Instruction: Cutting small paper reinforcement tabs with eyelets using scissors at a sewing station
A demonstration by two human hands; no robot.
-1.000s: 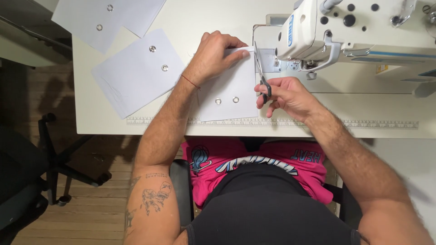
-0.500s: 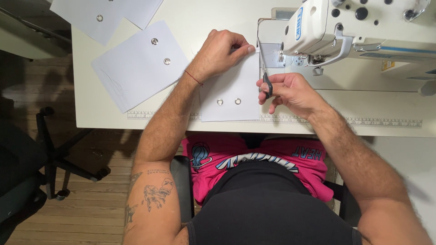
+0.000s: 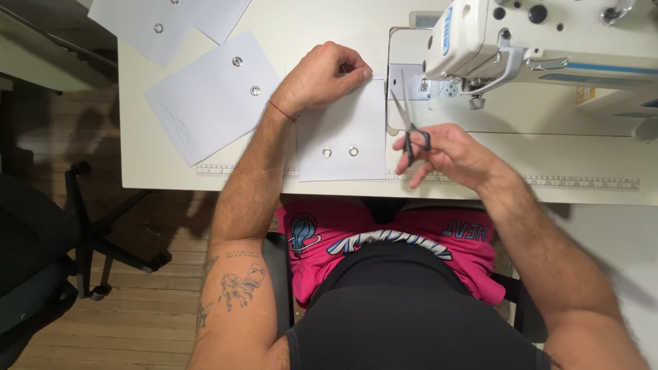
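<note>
A white fabric piece with two metal eyelets lies on the white table in front of me. My left hand pinches its far right corner, close to the sewing machine's needle area. My right hand holds small black-handled scissors, blades parted and pointing away from me, just right of the fabric's edge.
A white sewing machine fills the far right of the table. More white fabric pieces with eyelets lie at the far left. A ruler strip runs along the table's near edge. A black office chair stands on the wooden floor at left.
My right hand has drawn the scissors back toward me and to the right, away from the fabric's top corner, and the blades have opened. My left hand keeps its pinch on the corner.
</note>
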